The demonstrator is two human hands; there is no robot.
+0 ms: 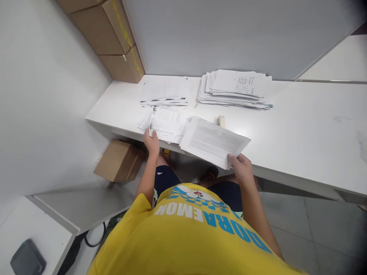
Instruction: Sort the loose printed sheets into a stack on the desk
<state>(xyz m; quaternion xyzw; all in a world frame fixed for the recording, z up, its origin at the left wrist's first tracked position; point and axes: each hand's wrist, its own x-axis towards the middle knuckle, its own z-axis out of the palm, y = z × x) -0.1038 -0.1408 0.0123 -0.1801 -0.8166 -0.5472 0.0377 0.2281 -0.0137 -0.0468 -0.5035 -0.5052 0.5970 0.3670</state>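
Observation:
My left hand (pixel 151 142) pinches the near left corner of a printed sheet of paper (pixel 169 124), with more paper partly hidden beneath it. In my right hand (pixel 241 166) is a thin sheaf of papers (pixel 213 141), gripped at its near right corner and tilted over the desk's front edge. The sheaf's left end overlaps the printed sheet. Just behind the sheaf lies a small cream-coloured object (pixel 221 121), partly covered. Farther back on the desk are a low stack of papers (pixel 164 89) on the left and a taller paper stack (pixel 237 86) on the right.
The white desk (pixel 309 126) runs along a grey partition (pixel 215 38). Stacked cardboard boxes (pixel 114 42) stand at its back left corner. Another cardboard box (pixel 114 160) sits below on the left. A dark device (pixel 28 258) rests on a white surface at the lower left.

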